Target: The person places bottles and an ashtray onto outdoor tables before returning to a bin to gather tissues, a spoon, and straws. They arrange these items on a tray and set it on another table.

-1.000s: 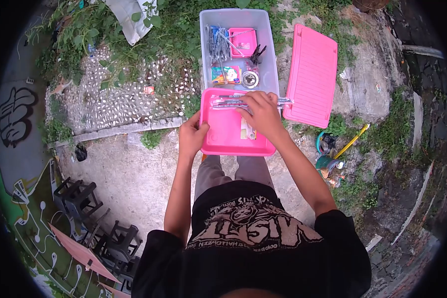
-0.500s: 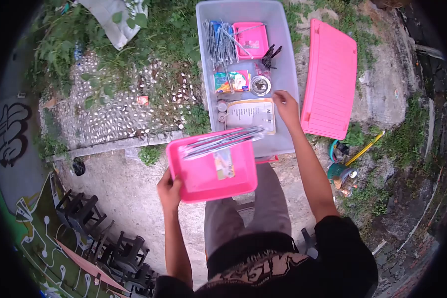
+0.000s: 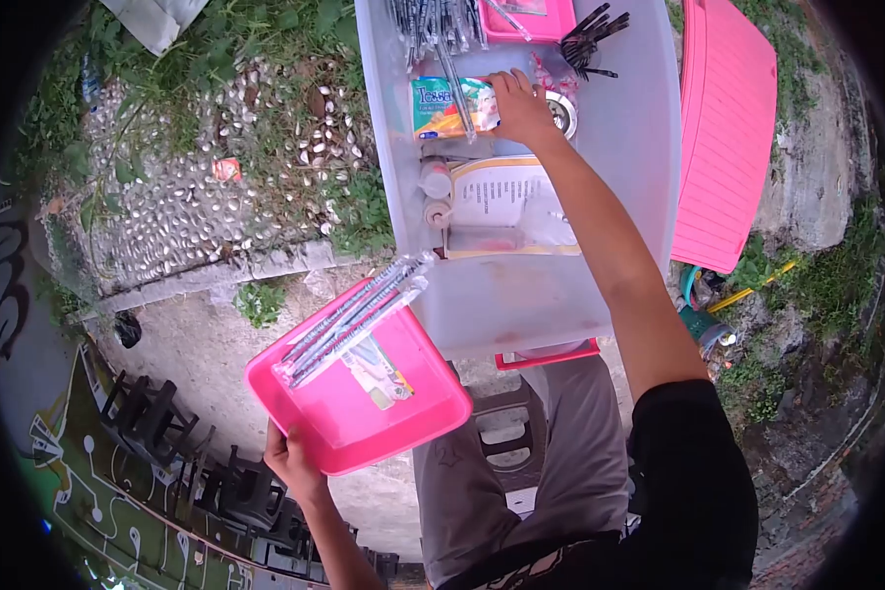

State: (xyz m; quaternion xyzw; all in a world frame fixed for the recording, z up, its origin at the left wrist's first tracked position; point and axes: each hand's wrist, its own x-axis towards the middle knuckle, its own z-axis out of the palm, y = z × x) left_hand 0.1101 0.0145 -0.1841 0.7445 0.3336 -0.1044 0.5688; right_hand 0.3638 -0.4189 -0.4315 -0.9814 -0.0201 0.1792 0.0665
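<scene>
My left hand [image 3: 297, 464] grips the lower left edge of a shallow pink tray [image 3: 403, 359], thumb over the rim. In this tilted tray lie several long thin sticks in clear plastic wrap [image 3: 354, 323], like wrapped straws, and a printed packet [image 3: 379, 374]. My right hand [image 3: 523, 106] reaches into a large translucent plastic bin [image 3: 521, 305]. Its outstretched fingers are over the right end of a colourful tissue pack [image 3: 442, 106], beside a round roll [image 3: 562, 116]. Whether they press on the pack is hard to see.
The bin also holds more wrapped sticks [image 3: 433, 29], a smaller pink tray [image 3: 553, 22], black utensils [image 3: 592, 41], a printed sheet [image 3: 492, 192] and small containers [image 3: 436, 180]. A pink lid [image 3: 728, 138] lies to the right. Dark stools [image 3: 152, 413] stand at lower left.
My right hand has moved from the bin's right side to the tissue pack. The pink tray has shifted left and down in view and turned in my left hand. My view has moved closer over the bin.
</scene>
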